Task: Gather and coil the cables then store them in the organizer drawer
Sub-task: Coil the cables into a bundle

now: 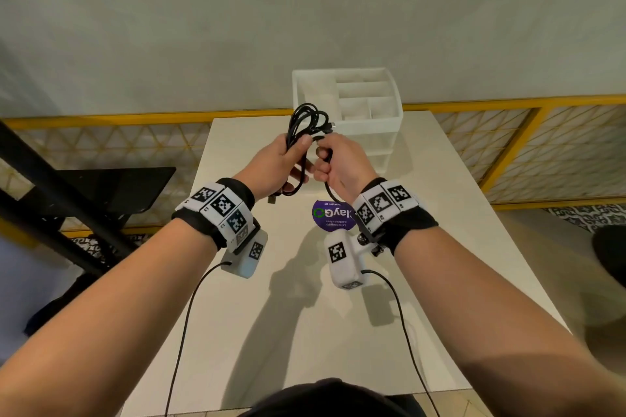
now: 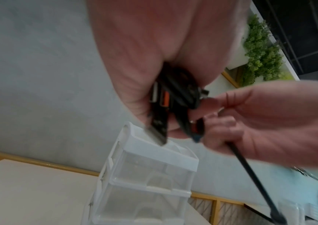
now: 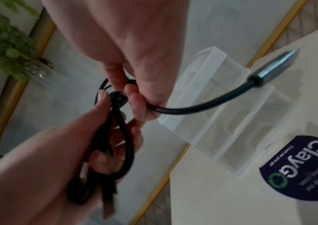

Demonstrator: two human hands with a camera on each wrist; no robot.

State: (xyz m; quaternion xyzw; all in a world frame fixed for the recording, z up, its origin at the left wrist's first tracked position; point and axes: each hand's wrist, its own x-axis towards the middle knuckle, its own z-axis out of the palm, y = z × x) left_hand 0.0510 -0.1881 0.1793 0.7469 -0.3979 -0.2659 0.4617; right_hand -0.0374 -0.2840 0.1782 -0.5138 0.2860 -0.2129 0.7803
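I start with the counter (image 1: 423, 247): pale and flat, its far edge at 12 o'clock against a yellow railing (image 1: 118, 118), its side edges dropping away at 9 and 3; there is open room on its bare top all round my forearms.

The organizer (image 1: 372, 112) stands at 12 o'clock on the far edge, translucent, its top tray split into compartments; drawers sit stacked below it and, as far as I can tell, they are shut; I judge one needs pulling out before anything goes in, and the light plastic body may slide if tugged with nothing bracing it.

A purple sticker (image 1: 330, 217) lies on the counter at 6 o'clock from my hands, just beside the right wrist.

My left hand (image 1: 274, 162) is curled round the cables (image 1: 306, 122), gripping the gathered loops at their waist; the loops stand up toward 12 and the plug ends hang toward 6; my right hand (image 1: 338, 162) pinches a loose tail near the bundle, its plug (image 3: 277, 65) trailing free toward the counter.

I judge the cables light, limp and springy; loops will want to open if the grip eases; best held across the waist of the coil, never by a plug; the dangling ends could snag the organizer rim on the way in.
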